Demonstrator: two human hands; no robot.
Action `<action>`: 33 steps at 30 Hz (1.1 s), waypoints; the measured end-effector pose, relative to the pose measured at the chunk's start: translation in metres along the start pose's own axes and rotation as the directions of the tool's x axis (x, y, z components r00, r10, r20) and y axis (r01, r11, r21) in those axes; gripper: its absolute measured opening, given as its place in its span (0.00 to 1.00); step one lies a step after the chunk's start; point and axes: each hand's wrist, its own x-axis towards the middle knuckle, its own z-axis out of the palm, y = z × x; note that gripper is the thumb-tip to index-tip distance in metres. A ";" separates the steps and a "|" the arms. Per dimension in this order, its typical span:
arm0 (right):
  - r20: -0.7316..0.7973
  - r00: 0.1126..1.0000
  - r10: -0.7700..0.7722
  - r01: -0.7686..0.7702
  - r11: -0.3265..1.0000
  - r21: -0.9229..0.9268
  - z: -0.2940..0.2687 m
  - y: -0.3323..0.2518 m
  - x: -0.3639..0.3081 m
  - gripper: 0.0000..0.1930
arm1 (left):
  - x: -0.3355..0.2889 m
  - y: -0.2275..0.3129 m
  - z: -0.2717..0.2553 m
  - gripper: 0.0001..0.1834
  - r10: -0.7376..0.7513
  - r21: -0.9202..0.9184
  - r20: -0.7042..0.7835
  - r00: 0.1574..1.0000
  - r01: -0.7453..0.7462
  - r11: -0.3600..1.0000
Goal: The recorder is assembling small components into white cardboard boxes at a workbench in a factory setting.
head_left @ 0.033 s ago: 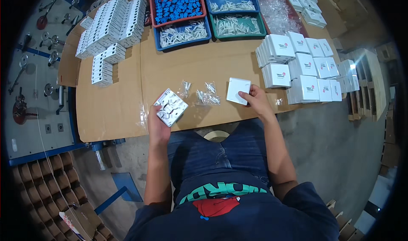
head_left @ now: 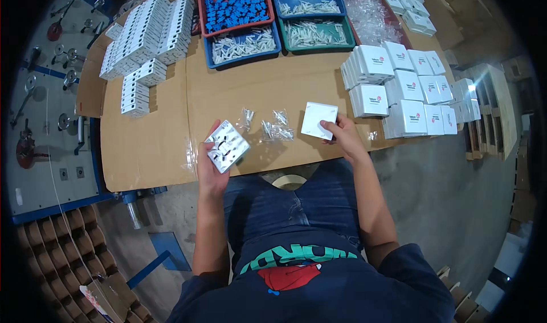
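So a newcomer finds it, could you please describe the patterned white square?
From the brown table, go to the left hand over its near edge. It holds the patterned square; dark curved shapes distinguish it from the plainer square in the right hand.

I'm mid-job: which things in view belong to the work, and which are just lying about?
Likely in the work:
slotted white piece, in the left hand
plain white square, in the right hand
small clear bags, between the hands
blue parts, in a red tray
white stacks, left and right

Apparently just lying about:
wooden pallet, right
divided cardboard, lower left
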 end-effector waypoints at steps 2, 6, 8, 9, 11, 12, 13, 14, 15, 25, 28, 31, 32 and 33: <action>0.135 0.990 -0.039 -0.007 0.946 0.325 0.006 -0.008 -0.014 0.28 | -0.005 -0.002 0.004 0.37 -0.094 -0.334 0.121 0.988 0.130 0.933; 0.319 0.932 -0.171 -0.160 0.596 0.787 0.029 -0.018 -0.029 0.33 | -0.002 -0.021 0.015 0.39 -0.198 -0.547 0.360 0.912 0.378 0.747; 0.311 0.935 -0.168 -0.191 0.499 0.845 0.033 -0.017 -0.030 0.33 | -0.002 -0.026 0.033 0.39 -0.208 -0.510 0.363 0.908 0.381 0.771; 0.309 0.936 -0.166 -0.191 0.500 0.845 0.034 -0.018 -0.031 0.33 | -0.001 -0.028 0.038 0.39 -0.213 -0.473 0.359 0.909 0.374 0.797; 0.381 0.915 -0.133 -0.299 0.411 0.861 0.035 -0.023 -0.035 0.32 | 0.003 -0.032 0.042 0.40 -0.189 -0.432 0.410 0.892 0.373 0.821; 0.382 0.915 -0.130 -0.300 0.416 0.859 0.038 -0.026 -0.037 0.32 | 0.002 -0.031 0.047 0.39 -0.217 -0.486 0.430 0.876 0.428 0.762; 0.362 0.926 -0.111 -0.284 0.427 0.858 0.041 -0.028 -0.040 0.33 | 0.000 -0.031 0.050 0.38 -0.241 -0.536 0.452 0.859 0.477 0.696; 0.344 0.934 -0.092 -0.272 0.438 0.857 0.044 -0.029 -0.042 0.34 | -0.002 -0.030 0.051 0.38 -0.236 -0.541 0.448 0.862 0.472 0.696; 0.352 0.932 -0.090 -0.279 0.442 0.852 0.045 -0.030 -0.043 0.34 | -0.004 -0.029 0.052 0.37 -0.238 -0.520 0.460 0.856 0.477 0.709; 0.234 0.947 -0.220 0.013 0.754 0.656 0.074 -0.051 -0.068 0.31 | -0.007 -0.046 0.057 0.40 -0.165 -0.311 0.395 0.904 0.300 0.902; 0.136 0.966 -0.222 0.168 0.931 0.326 0.085 -0.050 -0.070 0.28 | -0.014 -0.047 0.070 0.38 -0.114 -0.264 0.306 0.945 0.200 0.944; 0.139 0.975 -0.173 0.106 0.912 0.397 0.090 -0.049 -0.068 0.28 | -0.019 -0.046 0.080 0.37 -0.102 -0.194 0.173 0.980 0.135 0.972; 0.136 0.975 -0.174 0.107 0.911 0.398 0.088 -0.048 -0.067 0.28 | -0.020 -0.045 0.080 0.36 -0.143 -0.189 0.145 0.979 0.169 0.967; 0.142 0.977 -0.162 0.089 0.904 0.418 0.085 -0.047 -0.066 0.28 | -0.021 -0.044 0.078 0.36 -0.144 -0.188 0.147 0.979 0.171 0.967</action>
